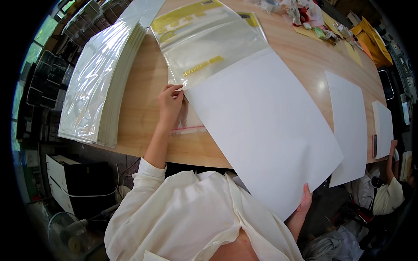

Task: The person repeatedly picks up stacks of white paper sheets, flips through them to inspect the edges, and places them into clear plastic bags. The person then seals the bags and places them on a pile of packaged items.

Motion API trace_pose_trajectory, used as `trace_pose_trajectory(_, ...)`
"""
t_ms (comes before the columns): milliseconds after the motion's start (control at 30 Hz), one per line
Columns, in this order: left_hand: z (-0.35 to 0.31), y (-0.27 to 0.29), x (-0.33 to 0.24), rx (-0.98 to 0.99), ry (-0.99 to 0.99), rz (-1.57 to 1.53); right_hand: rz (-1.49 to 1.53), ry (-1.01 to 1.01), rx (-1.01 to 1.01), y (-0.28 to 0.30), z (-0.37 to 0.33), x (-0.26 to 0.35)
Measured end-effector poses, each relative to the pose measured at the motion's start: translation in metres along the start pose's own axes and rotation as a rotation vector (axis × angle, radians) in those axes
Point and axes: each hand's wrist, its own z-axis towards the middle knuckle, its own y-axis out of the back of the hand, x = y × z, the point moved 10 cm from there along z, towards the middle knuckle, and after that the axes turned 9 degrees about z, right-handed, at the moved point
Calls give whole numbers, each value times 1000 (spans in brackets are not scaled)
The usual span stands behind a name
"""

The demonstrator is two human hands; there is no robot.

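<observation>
A large white sheet (265, 126) slants across the table, its near corner hanging over the edge toward my body. My right hand (306, 199) grips its near right edge, thumb on top and fingers underneath. At the sheet's far left corner my left hand (171, 102) is closed in a pinch on the edge of a clear plastic bag (217, 48) with yellow printing. The sheet's far edge meets the bag; whether it lies inside or on top I cannot tell. Under the sheet and my left hand shows another clear bag (187, 124) with a red strip.
A tall stack of plastic-wrapped sheets (98, 78) stands at the left. More white sheets (348, 126) and a white stack (382, 128) lie to the right. Packets and a yellow envelope (370, 41) clutter the far right. Another person's arm (390, 161) reaches in there.
</observation>
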Motion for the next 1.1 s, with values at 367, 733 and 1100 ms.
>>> trace_pose_trajectory(367,-12,-9,-9,74,-30,93,23,-32,52,2,14,-11)
trace_pose_trajectory(733,24,-149,-113,378,-1018,770,-92,124,-101,21,22,-2)
trace_pose_trajectory(1100,-36,-177,-131,595,-1021,675,-115,241,-103,62,-21,36)
